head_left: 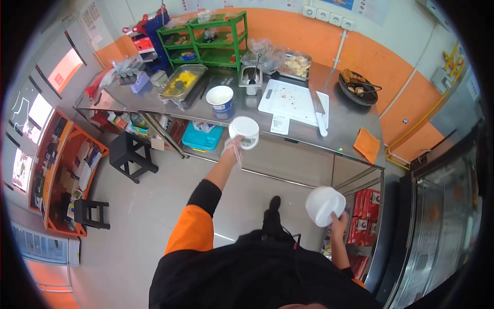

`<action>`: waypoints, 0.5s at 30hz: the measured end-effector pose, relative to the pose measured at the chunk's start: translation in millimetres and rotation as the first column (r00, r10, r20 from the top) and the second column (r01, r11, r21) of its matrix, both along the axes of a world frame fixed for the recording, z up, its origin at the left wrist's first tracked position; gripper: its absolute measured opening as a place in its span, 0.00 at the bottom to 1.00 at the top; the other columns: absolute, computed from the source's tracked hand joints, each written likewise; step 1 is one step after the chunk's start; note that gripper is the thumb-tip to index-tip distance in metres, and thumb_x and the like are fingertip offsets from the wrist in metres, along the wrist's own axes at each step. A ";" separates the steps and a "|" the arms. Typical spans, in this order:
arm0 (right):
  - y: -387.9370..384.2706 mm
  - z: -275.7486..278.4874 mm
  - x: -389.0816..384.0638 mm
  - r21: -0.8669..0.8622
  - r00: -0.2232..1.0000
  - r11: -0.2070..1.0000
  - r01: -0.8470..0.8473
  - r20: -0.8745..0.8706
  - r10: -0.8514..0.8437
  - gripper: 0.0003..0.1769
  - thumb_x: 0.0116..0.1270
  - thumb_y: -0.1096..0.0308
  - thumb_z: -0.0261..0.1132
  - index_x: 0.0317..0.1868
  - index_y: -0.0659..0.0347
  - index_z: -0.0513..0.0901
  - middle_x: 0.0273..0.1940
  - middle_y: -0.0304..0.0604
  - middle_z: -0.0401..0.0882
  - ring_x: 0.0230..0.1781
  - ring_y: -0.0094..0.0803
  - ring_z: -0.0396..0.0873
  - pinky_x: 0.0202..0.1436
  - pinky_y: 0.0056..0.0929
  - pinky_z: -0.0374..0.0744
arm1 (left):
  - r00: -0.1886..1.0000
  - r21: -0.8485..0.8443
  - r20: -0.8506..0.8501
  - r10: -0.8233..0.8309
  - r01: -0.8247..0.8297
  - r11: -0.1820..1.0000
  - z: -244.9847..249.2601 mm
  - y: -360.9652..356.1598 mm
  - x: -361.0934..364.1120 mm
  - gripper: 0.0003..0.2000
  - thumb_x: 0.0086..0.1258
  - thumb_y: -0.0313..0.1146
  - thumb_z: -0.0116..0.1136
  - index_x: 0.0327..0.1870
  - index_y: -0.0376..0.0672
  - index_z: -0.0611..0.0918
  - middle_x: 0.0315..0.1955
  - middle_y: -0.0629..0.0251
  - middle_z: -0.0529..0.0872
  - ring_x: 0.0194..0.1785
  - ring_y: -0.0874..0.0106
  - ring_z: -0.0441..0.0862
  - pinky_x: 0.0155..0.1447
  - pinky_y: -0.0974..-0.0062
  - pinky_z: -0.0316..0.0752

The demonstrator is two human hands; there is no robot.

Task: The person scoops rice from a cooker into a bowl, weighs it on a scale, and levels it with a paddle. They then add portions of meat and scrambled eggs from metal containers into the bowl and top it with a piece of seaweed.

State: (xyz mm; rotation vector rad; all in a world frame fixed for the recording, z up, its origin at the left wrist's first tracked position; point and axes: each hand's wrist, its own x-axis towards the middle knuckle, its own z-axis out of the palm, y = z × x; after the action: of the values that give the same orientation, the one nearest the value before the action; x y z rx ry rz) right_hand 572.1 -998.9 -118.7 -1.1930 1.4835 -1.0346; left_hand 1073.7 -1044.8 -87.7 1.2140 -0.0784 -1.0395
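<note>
My left hand (234, 148), in a thin clear plastic glove, grips a white round container (244, 129) just off the front edge of the steel table (198, 119). Lower and to the right, my right hand (338, 225) holds a white rounded container (323, 206) beside the table's front. Close beyond my left hand, a white tub with a blue band (220, 98) stands on the table. A white cutting board (290, 100) lies to its right, with a knife (318, 110) across its right side and a paper slip (280, 124) at its front edge.
A pan of yellow food (181, 82), a green rack (218, 38), a steel container (250, 78) and a dark bowl of food (357, 92) stand on the table. An orange cloth (367, 145) lies at its right corner. Black stools (128, 154) stand at left.
</note>
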 end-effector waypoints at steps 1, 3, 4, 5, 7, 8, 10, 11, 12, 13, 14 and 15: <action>-30.6 -9.8 13.4 -0.099 0.998 0.994 -0.055 -0.028 0.052 0.18 0.61 0.75 0.62 0.51 0.65 0.73 0.42 0.42 0.78 0.37 0.25 0.76 0.34 0.23 0.75 | 0.994 0.128 0.069 -0.079 0.070 0.989 -21.1 -23.1 25.1 0.15 0.62 0.39 0.58 0.46 0.40 0.78 0.36 0.65 0.81 0.34 0.74 0.78 0.33 0.73 0.73; -79.6 45.7 64.9 -0.074 0.987 0.984 -0.161 0.013 0.163 0.16 0.62 0.76 0.61 0.50 0.69 0.73 0.44 0.43 0.77 0.45 0.27 0.74 0.50 0.24 0.71 | 0.995 0.072 0.099 -0.013 0.006 0.997 -7.6 -54.0 30.2 0.15 0.61 0.41 0.59 0.44 0.42 0.78 0.34 0.65 0.81 0.33 0.77 0.78 0.31 0.75 0.72; -113.3 46.0 81.0 -0.142 0.976 0.967 -0.210 0.023 0.216 0.15 0.62 0.77 0.60 0.50 0.69 0.73 0.43 0.42 0.77 0.44 0.26 0.74 0.48 0.23 0.72 | 0.995 0.083 0.097 0.003 -0.011 0.996 -6.2 -71.5 39.0 0.16 0.61 0.42 0.59 0.44 0.42 0.78 0.35 0.64 0.81 0.34 0.74 0.78 0.33 0.73 0.73; -135.2 45.5 91.2 -0.191 0.965 0.949 -0.252 0.025 0.261 0.15 0.63 0.77 0.59 0.50 0.69 0.73 0.43 0.42 0.77 0.43 0.25 0.74 0.47 0.23 0.72 | 0.996 0.111 0.084 0.010 -0.020 0.994 -11.4 -80.4 45.0 0.16 0.60 0.42 0.60 0.44 0.41 0.78 0.35 0.63 0.82 0.35 0.71 0.79 0.34 0.71 0.74; -171.1 84.3 117.6 -0.115 0.941 0.935 -0.337 -0.070 0.330 0.14 0.63 0.77 0.59 0.50 0.68 0.73 0.43 0.41 0.76 0.41 0.22 0.74 0.44 0.21 0.73 | 0.967 0.245 0.254 0.002 -0.066 0.967 -32.0 -94.0 59.4 0.19 0.59 0.43 0.60 0.45 0.39 0.78 0.38 0.59 0.82 0.38 0.65 0.80 0.39 0.67 0.74; -188.0 95.1 128.6 -0.061 0.938 0.938 -0.341 -0.079 0.336 0.14 0.63 0.78 0.59 0.50 0.67 0.73 0.43 0.40 0.76 0.41 0.21 0.74 0.43 0.20 0.72 | 0.902 0.331 0.430 -0.037 -0.119 0.936 -43.9 -102.0 72.4 0.20 0.59 0.43 0.60 0.46 0.37 0.77 0.39 0.57 0.82 0.40 0.62 0.81 0.42 0.65 0.74; -215.9 107.3 146.3 0.046 0.928 0.933 -0.357 -0.098 0.360 0.14 0.63 0.79 0.58 0.50 0.65 0.74 0.42 0.38 0.76 0.40 0.20 0.73 0.42 0.19 0.72 | 0.761 0.502 0.617 -0.199 -0.187 0.844 -32.3 -106.8 69.1 0.23 0.59 0.44 0.60 0.50 0.35 0.76 0.44 0.52 0.81 0.46 0.56 0.79 0.48 0.62 0.73; -227.2 108.0 151.7 -0.003 0.919 0.921 -0.390 -0.052 0.390 0.14 0.62 0.81 0.57 0.49 0.64 0.74 0.42 0.38 0.76 0.40 0.20 0.74 0.42 0.18 0.72 | 0.711 0.596 0.633 -0.306 -0.195 0.779 24.0 -102.1 50.7 0.25 0.58 0.44 0.60 0.52 0.35 0.75 0.47 0.51 0.79 0.50 0.54 0.78 0.52 0.62 0.72; -238.4 107.2 157.1 -0.055 0.908 0.906 -0.419 -0.005 0.419 0.15 0.61 0.82 0.56 0.49 0.64 0.75 0.42 0.37 0.77 0.41 0.21 0.74 0.42 0.18 0.72 | 0.655 0.679 0.632 -0.415 -0.209 0.704 53.7 -99.0 39.7 0.27 0.58 0.44 0.61 0.55 0.35 0.73 0.51 0.49 0.78 0.54 0.52 0.76 0.55 0.61 0.71; -248.5 108.4 164.1 -0.113 0.895 0.892 -0.438 0.045 0.445 0.16 0.61 0.84 0.55 0.49 0.63 0.75 0.42 0.37 0.77 0.41 0.22 0.75 0.42 0.18 0.72 | 0.579 0.570 0.751 -0.317 -0.326 0.754 24.7 -94.0 44.8 0.27 0.58 0.43 0.61 0.57 0.37 0.72 0.53 0.50 0.76 0.56 0.54 0.75 0.57 0.62 0.70; -256.2 111.8 169.1 -0.146 0.877 0.867 -0.477 -0.016 0.480 0.17 0.59 0.86 0.54 0.48 0.63 0.76 0.42 0.38 0.77 0.42 0.24 0.75 0.43 0.19 0.72 | 0.480 0.442 0.850 -0.217 -0.426 0.789 -20.6 -84.5 53.7 0.28 0.59 0.42 0.60 0.59 0.38 0.72 0.55 0.51 0.75 0.57 0.55 0.73 0.58 0.63 0.69; -261.9 120.7 174.7 -0.176 0.858 0.840 -0.513 -0.077 0.508 0.18 0.57 0.87 0.54 0.47 0.63 0.76 0.42 0.40 0.78 0.43 0.26 0.76 0.44 0.20 0.72 | 0.364 0.299 0.924 -0.115 -0.505 0.810 -47.4 -75.8 57.4 0.28 0.59 0.41 0.60 0.60 0.40 0.71 0.57 0.52 0.73 0.59 0.57 0.72 0.60 0.64 0.68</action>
State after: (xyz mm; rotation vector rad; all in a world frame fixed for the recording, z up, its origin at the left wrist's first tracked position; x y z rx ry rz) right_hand 746.8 -1260.9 2.0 -1.6352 1.0051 -0.7990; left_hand 1131.1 -1120.6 -135.0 2.1976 -0.5268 0.0378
